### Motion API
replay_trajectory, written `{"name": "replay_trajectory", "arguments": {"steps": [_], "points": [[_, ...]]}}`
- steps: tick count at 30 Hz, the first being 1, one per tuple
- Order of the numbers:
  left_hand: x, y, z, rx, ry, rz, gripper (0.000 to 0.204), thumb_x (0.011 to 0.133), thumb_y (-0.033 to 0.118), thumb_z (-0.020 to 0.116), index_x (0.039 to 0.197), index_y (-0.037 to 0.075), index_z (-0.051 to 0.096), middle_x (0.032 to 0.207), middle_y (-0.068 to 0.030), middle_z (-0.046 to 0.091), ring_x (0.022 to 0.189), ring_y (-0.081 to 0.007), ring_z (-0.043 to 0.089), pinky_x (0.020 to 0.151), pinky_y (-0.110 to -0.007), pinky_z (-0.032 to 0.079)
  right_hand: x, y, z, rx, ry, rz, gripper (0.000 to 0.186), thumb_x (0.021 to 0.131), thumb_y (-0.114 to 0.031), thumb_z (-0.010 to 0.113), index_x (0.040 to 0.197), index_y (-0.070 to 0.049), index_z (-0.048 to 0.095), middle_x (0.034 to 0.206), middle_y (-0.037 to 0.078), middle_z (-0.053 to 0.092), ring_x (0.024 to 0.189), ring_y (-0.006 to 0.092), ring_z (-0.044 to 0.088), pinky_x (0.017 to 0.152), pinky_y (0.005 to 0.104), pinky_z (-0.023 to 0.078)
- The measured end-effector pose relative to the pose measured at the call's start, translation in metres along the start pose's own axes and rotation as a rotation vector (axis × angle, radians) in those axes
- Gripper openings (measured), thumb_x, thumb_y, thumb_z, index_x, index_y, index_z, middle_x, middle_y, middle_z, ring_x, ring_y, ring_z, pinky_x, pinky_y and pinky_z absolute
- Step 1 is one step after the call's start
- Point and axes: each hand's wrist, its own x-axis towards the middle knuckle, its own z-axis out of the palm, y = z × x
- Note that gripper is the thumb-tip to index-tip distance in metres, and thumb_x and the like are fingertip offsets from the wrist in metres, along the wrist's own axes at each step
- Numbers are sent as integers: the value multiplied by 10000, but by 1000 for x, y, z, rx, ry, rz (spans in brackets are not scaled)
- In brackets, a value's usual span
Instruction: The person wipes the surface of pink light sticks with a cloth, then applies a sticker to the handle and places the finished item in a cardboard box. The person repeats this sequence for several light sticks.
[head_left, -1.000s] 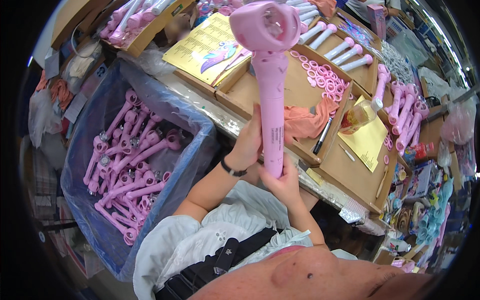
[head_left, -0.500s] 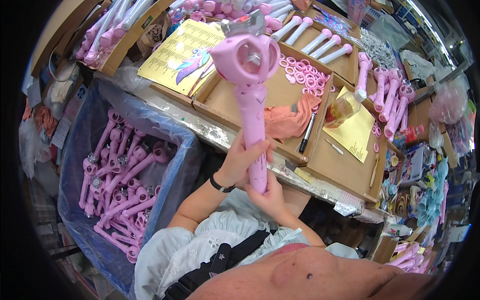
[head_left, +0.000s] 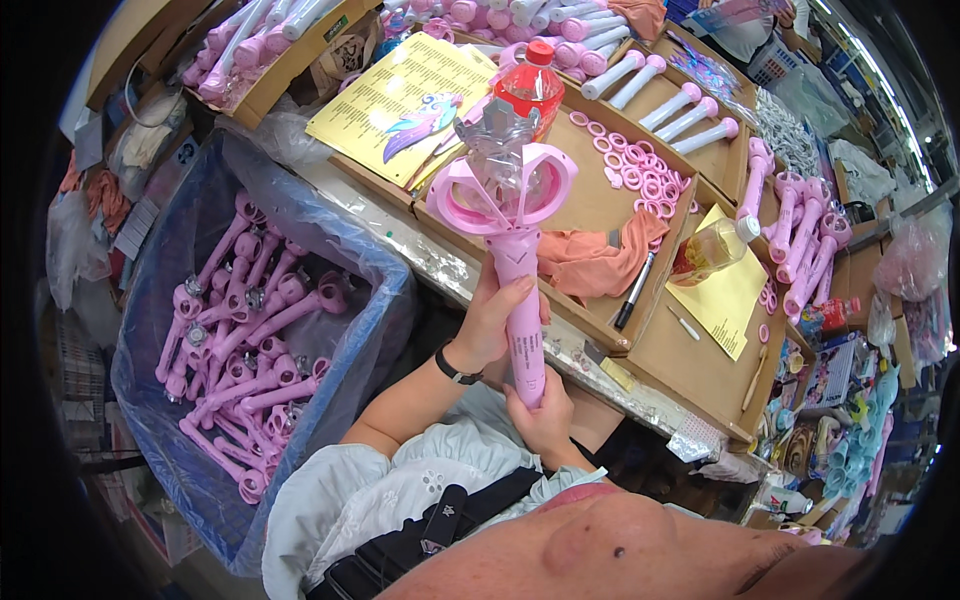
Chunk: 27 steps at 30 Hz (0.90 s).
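Upright before me stands a pink toy wand (head_left: 517,262), its openwork round head topped by a clear grey crown. My left hand (head_left: 492,318), with a black wristband, is wrapped round the middle of the handle. Lower down, the fingers of my right hand (head_left: 543,418) are closed round the handle's bottom end. The wand's head hides part of a cardboard tray (head_left: 578,190) behind it. Pink rings (head_left: 650,180) lie in that tray, beside an orange cloth (head_left: 608,258) and a black marker (head_left: 636,290).
At left, a blue plastic-lined bin (head_left: 375,300) holds several pink wands. A red-capped bottle (head_left: 535,85) stands behind the wand; a bottle of yellowish liquid (head_left: 708,252) lies on yellow paper at right. White-and-pink handles (head_left: 680,105) fill a far tray. Printed yellow sheets (head_left: 365,110) lie at far left.
The wand has turned in my hands and its top has dropped, so the clear crown and open rings show more fully. The view has shifted slightly, and the red-capped bottle is now visible.
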Motion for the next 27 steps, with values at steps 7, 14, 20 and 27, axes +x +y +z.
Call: {"name": "replay_trajectory", "arguments": {"steps": [7, 14, 20, 27], "points": [[25, 26, -16, -78, -107, 123, 773, 786, 675, 511, 1232, 45, 466, 1128, -70, 574, 1012, -169, 569, 845, -324, 484, -11, 14, -1, 192, -100, -45, 444, 731, -221, 743, 1096, -31, 575, 962, 166, 643, 839, 273, 646, 746, 345, 503], [12, 3, -5, 232, -109, 156, 545, 896, 289, 571, 1314, 106, 272, 1119, -136, 534, 860, -223, 614, 781, -362, 511, -10, 19, 1, 143, 11, -21, 454, 723, -195, 750, 1100, -15, 570, 941, 163, 642, 814, 273, 644, 738, 342, 505], [5, -3, -6, 101, -59, -8, 665, 826, 25, 557, 1336, 164, 154, 1126, -140, 491, 753, -208, 607, 619, -328, 521, -9, 15, 1, 134, 11, -25, 444, 720, -184, 747, 1093, -21, 570, 928, 164, 639, 799, 286, 641, 722, 345, 503], [1, -1, -4, 19, -52, -33, 642, 832, 24, 549, 1320, 212, 177, 1094, -126, 513, 719, -203, 595, 595, -330, 509, -11, 16, 3, 123, 8, -13, 427, 716, -195, 744, 1070, -28, 574, 913, 169, 634, 798, 307, 637, 712, 361, 501]]}}
